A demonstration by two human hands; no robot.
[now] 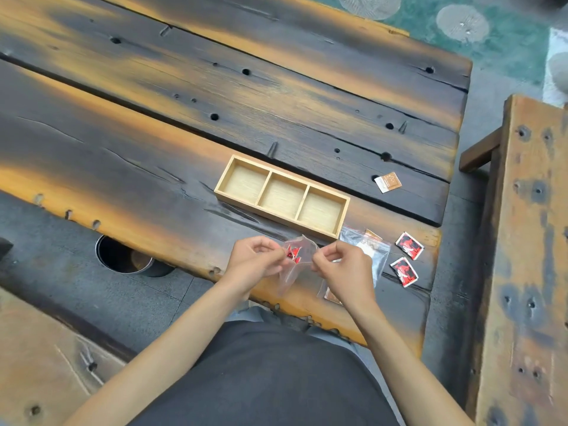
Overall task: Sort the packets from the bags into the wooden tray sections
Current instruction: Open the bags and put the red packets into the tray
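A light wooden tray (344,215) with three bare sections lies on the dark plank table. Just in front of it my left hand (253,261) and my right hand (345,272) each pinch one side of a small clear plastic bag (302,256), and a red and black packet (292,253) shows inside it. A second clear bag (373,250) with pale packets lies to the right, partly under my right hand. Two red and black packets (409,245) (404,271) lie loose further right. A brown and white packet (388,182) lies beyond the tray.
The table's near edge (276,305) runs just under my wrists. A round metal bin (129,259) stands on the floor at the left. A wooden bench (528,241) flanks the table on the right. Another brown packet (332,296) peeks out beneath my right wrist.
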